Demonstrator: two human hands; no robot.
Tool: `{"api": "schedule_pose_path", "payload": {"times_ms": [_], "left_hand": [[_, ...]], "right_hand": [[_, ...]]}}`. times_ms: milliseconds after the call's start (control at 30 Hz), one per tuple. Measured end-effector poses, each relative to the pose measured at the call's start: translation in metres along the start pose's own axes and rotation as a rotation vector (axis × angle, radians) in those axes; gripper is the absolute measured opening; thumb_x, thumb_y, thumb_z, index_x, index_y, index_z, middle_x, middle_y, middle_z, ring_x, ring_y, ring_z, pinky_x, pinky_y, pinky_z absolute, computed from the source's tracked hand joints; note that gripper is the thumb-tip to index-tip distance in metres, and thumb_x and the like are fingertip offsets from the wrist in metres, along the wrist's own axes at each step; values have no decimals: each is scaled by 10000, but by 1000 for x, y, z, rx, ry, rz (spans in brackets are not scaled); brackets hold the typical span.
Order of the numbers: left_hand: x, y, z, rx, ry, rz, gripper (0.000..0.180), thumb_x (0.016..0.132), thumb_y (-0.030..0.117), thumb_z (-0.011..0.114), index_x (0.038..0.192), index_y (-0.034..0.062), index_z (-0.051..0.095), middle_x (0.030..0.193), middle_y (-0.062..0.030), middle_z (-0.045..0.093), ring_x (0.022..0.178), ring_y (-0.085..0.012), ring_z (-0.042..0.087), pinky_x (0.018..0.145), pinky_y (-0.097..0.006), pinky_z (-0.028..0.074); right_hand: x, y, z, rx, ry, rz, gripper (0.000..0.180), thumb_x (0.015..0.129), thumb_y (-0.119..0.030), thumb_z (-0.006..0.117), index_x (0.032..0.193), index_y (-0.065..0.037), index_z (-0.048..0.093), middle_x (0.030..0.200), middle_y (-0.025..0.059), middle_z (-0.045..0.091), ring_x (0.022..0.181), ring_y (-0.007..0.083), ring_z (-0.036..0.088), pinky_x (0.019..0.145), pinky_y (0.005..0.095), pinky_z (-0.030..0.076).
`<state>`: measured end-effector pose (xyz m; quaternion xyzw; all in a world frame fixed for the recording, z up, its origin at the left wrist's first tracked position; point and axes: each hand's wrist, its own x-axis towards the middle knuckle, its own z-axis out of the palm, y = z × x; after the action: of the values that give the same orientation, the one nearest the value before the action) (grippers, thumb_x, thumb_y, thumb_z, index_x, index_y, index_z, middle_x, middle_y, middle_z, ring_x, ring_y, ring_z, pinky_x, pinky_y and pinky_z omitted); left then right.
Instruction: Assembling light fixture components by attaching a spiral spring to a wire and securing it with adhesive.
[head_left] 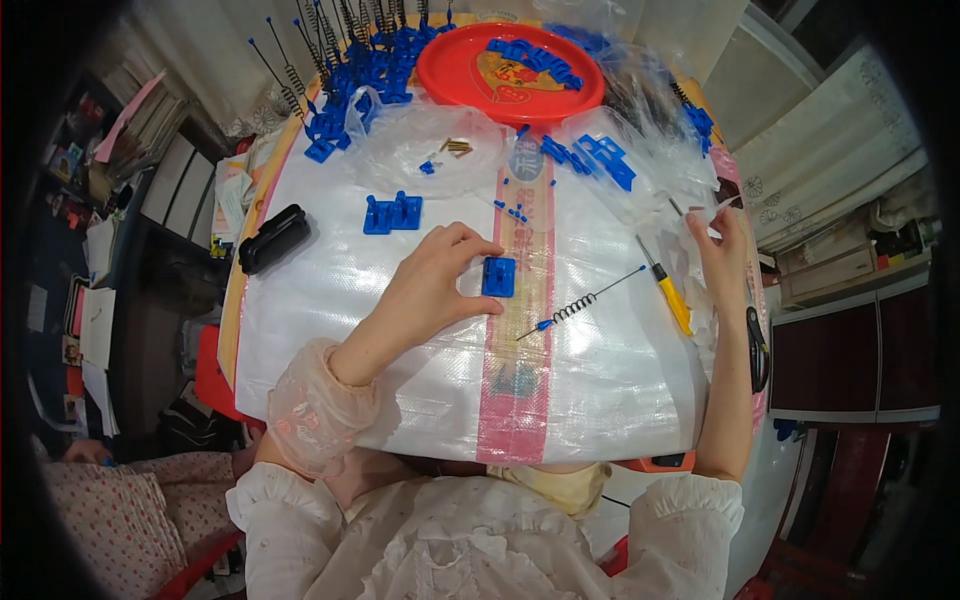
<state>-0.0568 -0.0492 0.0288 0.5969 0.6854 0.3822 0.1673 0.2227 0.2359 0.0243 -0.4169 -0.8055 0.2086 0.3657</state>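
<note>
While the left hand (437,276) pinches the blue block (499,278) between its fingers, a spring (575,307) lies at four o'clock from it. At three o'clock, beyond the screwdriver (673,300), the right hand's (724,248) fingers bend; their grip I cannot tell.

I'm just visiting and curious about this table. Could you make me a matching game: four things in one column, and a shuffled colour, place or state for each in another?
Things:
1. Tray
2. Screwdriver
3. Spring rod
4. Blue block

Descriptions:
A. Between the fingers of the left hand
B. Yellow-handled
C. Red, with blue pieces in it
D. Black coil, with a blue tip

Right pairs: 1-C, 2-B, 3-D, 4-A
</note>
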Motion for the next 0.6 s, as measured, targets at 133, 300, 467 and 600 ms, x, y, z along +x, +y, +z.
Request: {"api": "schedule_pose_path", "payload": {"times_ms": [133,300,467,600], "left_hand": [[-1,-7,2,3,-28,-21,466,702,159,867,1117,65,677,1037,-72,583,988,-248,578,862,-341,490],[1,-6,5,62,11,19,415,749,168,834,1114,45,678,1016,-75,582,978,-241,571,849,-330,485],[0,-11,6,54,22,9,422,748,169,834,1115,32,678,977,-76,572,921,-233,554,812,-328,473],[1,-11,4,-14,4,-21,439,735,174,845,1117,35,679,943,-74,559,869,-218,537,794,-325,467]], "right_hand": [[-5,-31,-4,285,-118,68,240,915,-147,713,900,-33,502,962,95,701,854,133,634,739,263,481],[-19,-63,-4,573,-253,129,171,943,-102,666,926,-49,504,977,114,726,827,106,617,789,251,492],[-25,-69,2,603,-360,136,173,964,-167,657,1046,-29,593,928,96,718,744,84,569,705,228,440],[-32,-68,13,737,-393,251,243,977,-219,658,1124,-26,634,882,76,701,663,56,481,621,215,372]]}}
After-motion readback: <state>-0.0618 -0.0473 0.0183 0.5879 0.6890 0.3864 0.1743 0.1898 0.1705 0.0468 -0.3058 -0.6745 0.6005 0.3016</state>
